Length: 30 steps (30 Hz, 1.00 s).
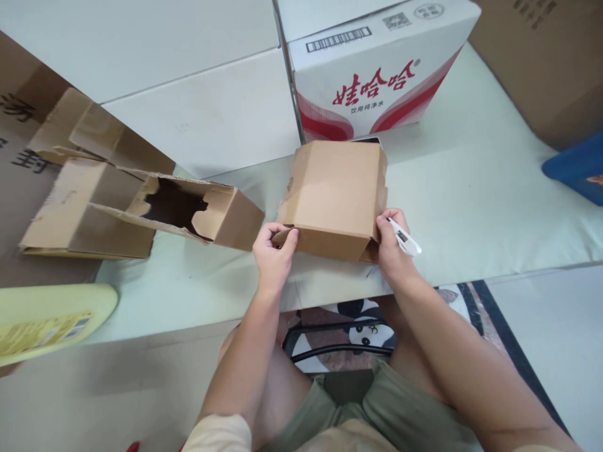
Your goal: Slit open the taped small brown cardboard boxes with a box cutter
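Observation:
A small brown cardboard box (335, 194) sits on the pale green surface (471, 207) in front of me. My left hand (274, 251) pinches a small side flap at the box's lower left corner. My right hand (392, 246) grips the box's lower right corner and also holds a white pen-like tool (406, 238) with a small display, which sticks out to the right.
An opened, torn brown carton (141, 210) lies to the left. A white and red printed box (377, 63) stands behind the small box. A large brown carton (546, 56) and a blue object (577, 166) are at the right. A yellow package (47, 323) lies at lower left.

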Available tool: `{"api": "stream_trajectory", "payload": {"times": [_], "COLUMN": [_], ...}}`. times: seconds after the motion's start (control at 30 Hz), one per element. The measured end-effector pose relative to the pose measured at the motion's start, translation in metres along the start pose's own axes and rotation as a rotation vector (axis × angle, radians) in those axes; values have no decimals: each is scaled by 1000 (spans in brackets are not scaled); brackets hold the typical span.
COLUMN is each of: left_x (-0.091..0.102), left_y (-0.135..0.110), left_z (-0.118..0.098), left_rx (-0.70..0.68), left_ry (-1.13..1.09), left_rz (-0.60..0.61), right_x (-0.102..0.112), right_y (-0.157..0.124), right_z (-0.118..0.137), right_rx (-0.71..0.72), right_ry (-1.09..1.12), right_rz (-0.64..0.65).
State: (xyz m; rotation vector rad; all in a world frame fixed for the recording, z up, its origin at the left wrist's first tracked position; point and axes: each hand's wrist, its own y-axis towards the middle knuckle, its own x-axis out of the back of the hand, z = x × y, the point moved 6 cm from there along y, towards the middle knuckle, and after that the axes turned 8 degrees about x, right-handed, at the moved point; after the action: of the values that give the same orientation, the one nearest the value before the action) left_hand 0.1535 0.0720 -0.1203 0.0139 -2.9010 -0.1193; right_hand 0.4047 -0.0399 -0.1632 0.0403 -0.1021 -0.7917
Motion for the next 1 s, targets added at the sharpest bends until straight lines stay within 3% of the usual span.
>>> {"api": "stream_trajectory", "payload": {"times": [1.0], "left_x": [1], "left_y": [0], "left_z": [6], "left_rx": [44], "left_ry": [33], "left_rz": [-1], "right_x": [-2], "right_y": [-1], "right_z": [2], "right_rx": [-27], "right_ry": [10], "right_rz": [18]}}
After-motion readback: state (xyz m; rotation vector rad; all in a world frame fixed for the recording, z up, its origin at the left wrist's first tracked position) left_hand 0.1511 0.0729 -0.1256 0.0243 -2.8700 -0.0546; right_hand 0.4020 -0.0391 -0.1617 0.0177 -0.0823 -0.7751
